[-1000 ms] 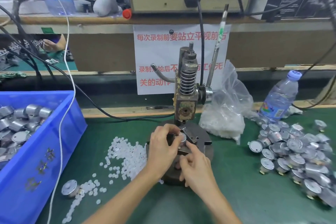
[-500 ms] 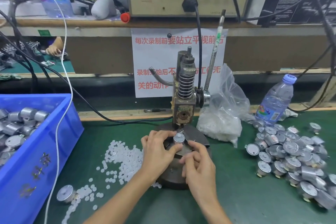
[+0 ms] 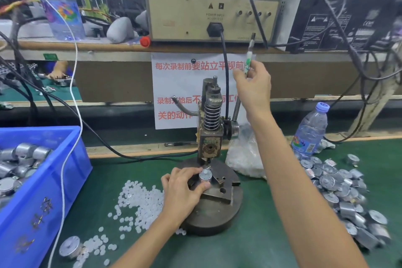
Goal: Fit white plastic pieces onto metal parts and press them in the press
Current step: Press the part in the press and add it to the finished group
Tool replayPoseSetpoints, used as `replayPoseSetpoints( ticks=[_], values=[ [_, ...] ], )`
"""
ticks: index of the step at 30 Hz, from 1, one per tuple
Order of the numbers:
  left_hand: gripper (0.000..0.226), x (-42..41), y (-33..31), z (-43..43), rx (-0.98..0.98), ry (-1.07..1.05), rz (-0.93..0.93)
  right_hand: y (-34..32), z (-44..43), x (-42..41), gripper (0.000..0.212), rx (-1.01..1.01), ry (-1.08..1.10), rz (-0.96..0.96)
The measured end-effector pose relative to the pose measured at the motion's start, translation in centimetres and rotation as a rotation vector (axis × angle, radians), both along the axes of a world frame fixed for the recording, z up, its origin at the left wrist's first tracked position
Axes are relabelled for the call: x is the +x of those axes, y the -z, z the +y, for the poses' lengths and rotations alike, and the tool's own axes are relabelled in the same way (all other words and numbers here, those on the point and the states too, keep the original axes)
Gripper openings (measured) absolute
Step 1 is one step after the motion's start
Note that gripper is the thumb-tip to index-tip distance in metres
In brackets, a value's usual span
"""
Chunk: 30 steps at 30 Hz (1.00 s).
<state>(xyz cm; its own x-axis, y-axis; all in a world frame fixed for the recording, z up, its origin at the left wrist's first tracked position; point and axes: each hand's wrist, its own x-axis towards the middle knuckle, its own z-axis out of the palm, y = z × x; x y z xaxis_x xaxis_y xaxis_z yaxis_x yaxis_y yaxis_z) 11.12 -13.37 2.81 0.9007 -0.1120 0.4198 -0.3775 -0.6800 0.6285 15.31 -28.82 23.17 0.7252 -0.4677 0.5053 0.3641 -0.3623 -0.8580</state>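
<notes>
Blue plastic bin point(image 3: 43, 180) on the left of the green worktop point(image 3: 250, 246) is loaded with silver metal parts point(image 3: 24, 159), all jumbled. Behind the press point(image 3: 210, 137) there's a clear plastic bag point(image 3: 243, 156) with white plastic pieces inside, and a water bottle point(image 3: 310, 131) stands off to the right, looks like some water in it. A second heap of metal parts point(image 3: 343, 198) lies loose on the worktop at the right, and loose white plastic pieces point(image 3: 139, 202) are scattered just left of the press base point(image 3: 217, 213). One lone metal part point(image 3: 69, 247) sits near the bottom left among them.

Now the grip stuff. The left hand point(image 3: 182, 189) rests on the press base, thumb and fingers pinched around a small round metal part point(image 3: 205, 176) sitting in the fixture right below the ram, so that grip is clamped on the part. Can't tell if a white piece is on top of it. The right hand point(image 3: 253, 87) is up high, fingers closed round the press lever point(image 3: 250, 54), which is tilted only a little off upright.
</notes>
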Motion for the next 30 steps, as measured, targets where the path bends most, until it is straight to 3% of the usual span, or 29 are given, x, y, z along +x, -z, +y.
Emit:
replayPoseSetpoints(
  ticks=[2,6,10,13,17,26,30],
  values=[
    [0.035,0.1,0.0,0.1,0.000,0.003,-0.009,0.7,0.4,-1.6,0.006,-0.022,0.061,-0.143],
    [0.036,0.1,0.1,0.0,-0.003,0.000,-0.026,3.9,1.4,-5.5,0.023,0.025,0.049,-0.368],
    [0.035,0.1,0.2,0.0,-0.021,0.000,-0.039,5.8,1.7,-7.2,0.015,0.068,-0.075,-0.435],
    [0.032,0.1,0.3,-0.1,-0.029,-0.005,-0.045,5.8,2.0,-6.9,0.010,0.082,-0.033,-0.471],
    [0.032,0.2,0.6,-0.1,-0.037,-0.001,-0.058,7.7,2.6,-7.2,0.018,0.126,-0.032,-0.539],
    [0.031,0.2,0.6,-0.1,-0.044,0.009,-0.063,7.3,2.5,-5.6,0.014,-0.022,0.168,-0.623],
    [0.031,0.2,0.6,-0.1,-0.033,0.009,-0.037,3.8,1.7,-2.3,0.013,-0.050,0.308,-0.411]
  ],
)
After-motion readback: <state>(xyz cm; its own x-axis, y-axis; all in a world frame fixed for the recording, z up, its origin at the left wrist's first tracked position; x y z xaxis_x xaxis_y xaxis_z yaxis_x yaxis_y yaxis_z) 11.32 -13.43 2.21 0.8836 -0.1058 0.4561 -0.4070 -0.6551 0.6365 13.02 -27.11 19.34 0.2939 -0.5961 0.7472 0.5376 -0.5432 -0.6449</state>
